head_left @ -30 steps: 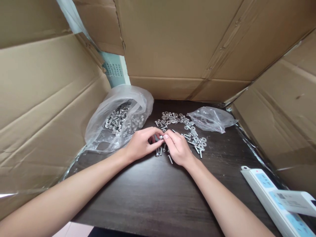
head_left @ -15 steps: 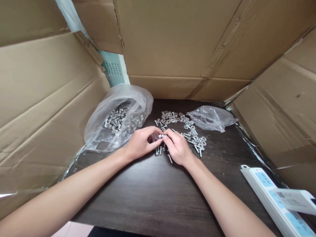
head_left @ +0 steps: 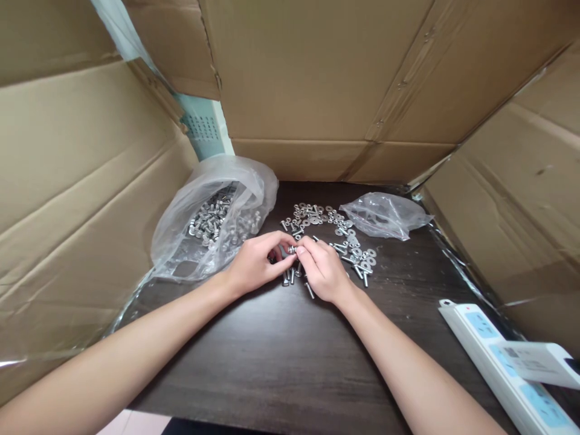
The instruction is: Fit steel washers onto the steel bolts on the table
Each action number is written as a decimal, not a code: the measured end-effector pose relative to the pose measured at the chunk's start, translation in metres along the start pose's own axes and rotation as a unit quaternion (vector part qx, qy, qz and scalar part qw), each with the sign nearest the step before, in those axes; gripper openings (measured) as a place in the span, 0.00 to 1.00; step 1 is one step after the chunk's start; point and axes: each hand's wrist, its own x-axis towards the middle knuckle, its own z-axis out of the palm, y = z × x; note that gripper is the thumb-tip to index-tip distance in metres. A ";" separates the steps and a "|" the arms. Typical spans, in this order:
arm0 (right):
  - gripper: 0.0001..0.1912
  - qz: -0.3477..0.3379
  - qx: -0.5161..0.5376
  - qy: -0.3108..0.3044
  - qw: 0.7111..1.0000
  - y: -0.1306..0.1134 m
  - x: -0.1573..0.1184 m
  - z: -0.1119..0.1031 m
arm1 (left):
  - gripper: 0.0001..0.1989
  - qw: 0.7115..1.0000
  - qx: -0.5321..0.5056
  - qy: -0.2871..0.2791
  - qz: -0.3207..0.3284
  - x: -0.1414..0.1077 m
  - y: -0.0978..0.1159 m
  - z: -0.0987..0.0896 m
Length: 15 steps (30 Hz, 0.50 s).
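A small metal bolt (head_left: 292,249) with washers or a nut on it lies crosswise between both hands. My left hand (head_left: 260,260) is closed on its left end, thumb below and fingers curled above. My right hand (head_left: 322,269) pinches the other end between thumb and forefinger, hiding most of it. Loose bolts (head_left: 309,290) lie on the table under and beside the fingers. Behind and to the right of my hands spread more bolts, nuts and flat washers (head_left: 369,261).
A clear plastic bag (head_left: 170,241) holding many bolts stands on the left. A flatter plastic bag (head_left: 385,214) lies at the back right of the dark table (head_left: 254,356). A white power strip (head_left: 502,362) sits at the right edge. Cardboard walls (head_left: 326,78) surround the table.
My right fingers have closed further over the bolt, so less of it shows. The whole view has shifted slightly; both hands otherwise hold their place.
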 end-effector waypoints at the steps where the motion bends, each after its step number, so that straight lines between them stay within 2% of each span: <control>1: 0.14 0.000 0.000 0.000 1.000 0.000 0.000 0.000 | 0.09 1.000 0.000 0.001 0.004 0.000 0.000 0.000; 9: 0.15 0.010 0.005 -0.009 1.000 0.000 0.000 -0.001 | 0.07 1.000 0.006 0.001 0.008 -0.001 0.000 0.000; 15: 0.11 0.035 0.007 -0.023 0.999 0.000 -0.002 -0.002 | 0.09 1.000 -0.002 0.003 0.003 -0.001 -0.001 -0.001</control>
